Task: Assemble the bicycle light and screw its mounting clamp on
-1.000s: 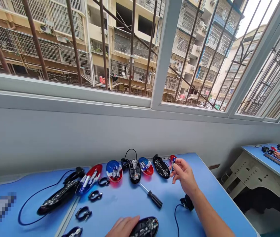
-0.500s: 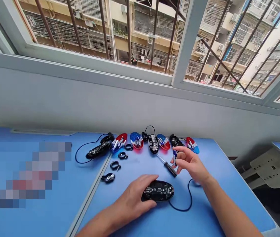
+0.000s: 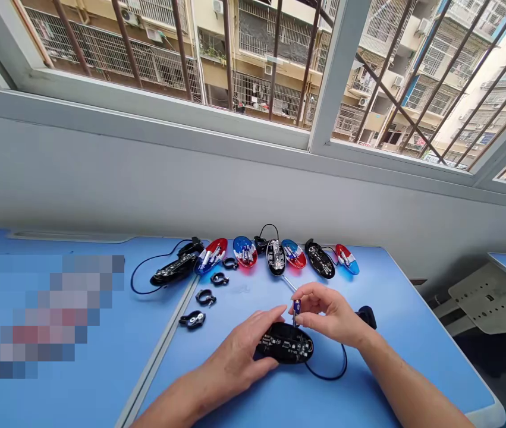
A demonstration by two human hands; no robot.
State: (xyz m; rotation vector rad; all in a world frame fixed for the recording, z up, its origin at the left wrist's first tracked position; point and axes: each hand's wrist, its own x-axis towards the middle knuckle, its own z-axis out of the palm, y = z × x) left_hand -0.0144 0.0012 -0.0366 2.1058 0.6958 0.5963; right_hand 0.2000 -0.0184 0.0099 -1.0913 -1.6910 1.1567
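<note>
A black oval housing with a circuit board inside (image 3: 286, 343) lies on the blue table, a black cable running from its right end. My left hand (image 3: 250, 345) grips its left end between thumb and fingers. Just above the housing's far edge, my right hand (image 3: 324, 312) pinches a small blue battery (image 3: 297, 309) held roughly upright. Whether the battery's lower end touches the housing I cannot tell. Behind my right fingers a screwdriver (image 3: 289, 284) shows only its shaft; its handle is hidden.
Along the wall side lie several red-and-blue oval covers (image 3: 245, 252) with batteries in them, between black housings (image 3: 320, 259). Several black ring clamps (image 3: 206, 297) form a row on the left, near the table seam (image 3: 159, 351). A black part (image 3: 367, 317) sits behind my right wrist.
My right hand has moved down and left with the battery, from near the screwdriver to the housing's far edge. My left hand still grips the housing.
</note>
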